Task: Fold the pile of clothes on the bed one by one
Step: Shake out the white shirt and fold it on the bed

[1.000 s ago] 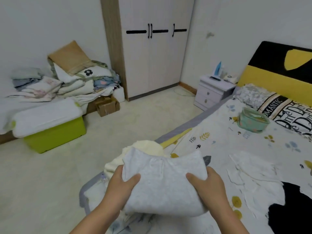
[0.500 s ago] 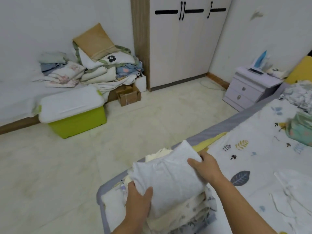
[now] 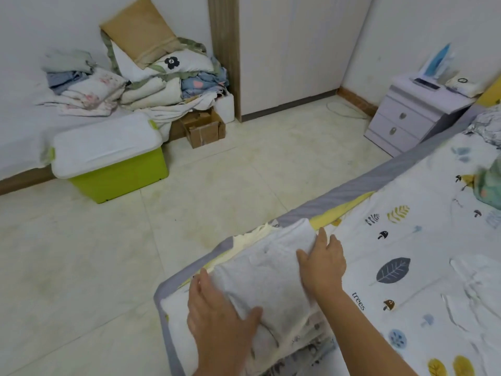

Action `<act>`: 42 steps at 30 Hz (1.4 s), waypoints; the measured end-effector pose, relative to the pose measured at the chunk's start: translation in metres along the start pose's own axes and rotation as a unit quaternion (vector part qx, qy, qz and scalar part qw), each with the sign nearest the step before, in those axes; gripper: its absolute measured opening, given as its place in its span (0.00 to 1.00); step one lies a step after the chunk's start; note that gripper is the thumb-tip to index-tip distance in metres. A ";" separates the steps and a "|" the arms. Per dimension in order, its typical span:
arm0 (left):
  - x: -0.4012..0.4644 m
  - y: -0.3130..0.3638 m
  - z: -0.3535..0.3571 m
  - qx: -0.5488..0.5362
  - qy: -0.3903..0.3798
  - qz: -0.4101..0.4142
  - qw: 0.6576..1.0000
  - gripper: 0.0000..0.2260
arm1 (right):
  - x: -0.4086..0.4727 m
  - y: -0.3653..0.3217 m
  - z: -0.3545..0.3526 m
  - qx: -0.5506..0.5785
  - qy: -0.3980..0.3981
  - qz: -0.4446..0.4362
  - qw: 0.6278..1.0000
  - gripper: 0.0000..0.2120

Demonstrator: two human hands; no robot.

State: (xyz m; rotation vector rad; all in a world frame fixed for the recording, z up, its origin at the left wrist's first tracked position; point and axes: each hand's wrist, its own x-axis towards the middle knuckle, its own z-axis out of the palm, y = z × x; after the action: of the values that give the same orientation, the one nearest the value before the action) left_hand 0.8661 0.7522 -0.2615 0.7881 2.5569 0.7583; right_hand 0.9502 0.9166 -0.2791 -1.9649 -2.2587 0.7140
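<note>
A folded light-grey garment point(image 3: 268, 278) lies on top of a stack of folded clothes point(image 3: 306, 340) at the bed's near corner. My left hand point(image 3: 219, 313) lies flat on the garment's left edge, fingers straight and thumb spread across the cloth. My right hand point(image 3: 322, 264) presses flat on its right edge, fingers pointing toward the bed's rim. Cream fabric point(image 3: 252, 237) of a lower piece sticks out behind the grey one. White unfolded garments point(image 3: 474, 289) lie spread on the patterned bedsheet point(image 3: 401, 240) to the right.
The bed's grey rim point(image 3: 339, 194) runs diagonally beside a tiled floor point(image 3: 189, 207). A green bin with a white lid point(image 3: 113, 161), a cardboard box point(image 3: 203, 128), heaped bedding point(image 3: 141, 77) and a nightstand point(image 3: 414, 115) stand along the walls. A teal pouch point(image 3: 490, 183) sits at the right edge.
The grey garment came down onto the stack at the bed corner. Both hands went from gripping its sides to lying flat on it. The view swung left and down.
</note>
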 end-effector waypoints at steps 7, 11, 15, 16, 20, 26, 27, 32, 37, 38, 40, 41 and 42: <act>0.019 -0.002 -0.009 0.272 -0.209 0.232 0.910 0.30 | -0.039 -0.013 0.031 -0.028 -0.115 -0.053 0.992 0.31; 0.027 -0.006 -0.008 0.306 -0.265 0.196 0.893 0.29 | -0.036 -0.013 0.030 -0.046 -0.138 -0.061 0.987 0.30; 0.028 0.005 -0.020 0.328 -0.256 0.211 0.884 0.27 | -0.040 -0.011 0.008 -0.027 -0.163 -0.079 0.983 0.29; 0.028 0.009 -0.024 0.335 -0.245 0.223 0.882 0.25 | -0.045 -0.009 0.001 -0.029 -0.161 -0.086 0.983 0.31; 0.019 0.032 -0.041 0.288 -0.227 0.279 0.887 0.20 | -0.072 0.010 -0.032 -0.054 -0.168 -0.088 0.980 0.21; -0.008 0.074 -0.046 0.240 -0.262 0.397 0.847 0.22 | -0.129 0.055 -0.088 -0.062 -0.147 -0.054 0.986 0.18; -0.014 0.082 -0.044 0.242 -0.270 0.412 0.836 0.21 | -0.140 0.065 -0.096 -0.064 -0.146 -0.043 0.986 0.18; -0.063 0.116 -0.022 0.271 -0.314 0.466 0.782 0.21 | -0.196 0.126 -0.132 -0.069 -0.141 0.031 0.987 0.19; -0.123 0.140 0.012 0.284 -0.360 0.509 0.728 0.20 | -0.252 0.199 -0.159 -0.062 -0.154 0.111 0.980 0.21; -0.135 0.144 0.021 0.284 -0.366 0.514 0.722 0.20 | -0.261 0.215 -0.162 -0.061 -0.158 0.123 0.978 0.21; -0.158 0.150 0.038 0.286 -0.382 0.518 0.710 0.21 | -0.277 0.246 -0.167 -0.049 -0.161 0.144 0.975 0.20; -0.169 0.154 0.046 0.290 -0.392 0.519 0.702 0.21 | -0.285 0.262 -0.168 -0.042 -0.162 0.154 0.974 0.20; -0.180 0.157 0.055 0.295 -0.400 0.519 0.695 0.21 | -0.291 0.277 -0.168 -0.037 -0.161 0.164 0.973 0.20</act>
State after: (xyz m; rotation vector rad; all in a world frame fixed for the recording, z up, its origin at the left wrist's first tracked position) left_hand 1.0970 0.7752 -0.1812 2.2261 1.3268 -0.2681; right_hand 1.3170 0.7115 -0.1623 -2.4516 -2.1662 1.0641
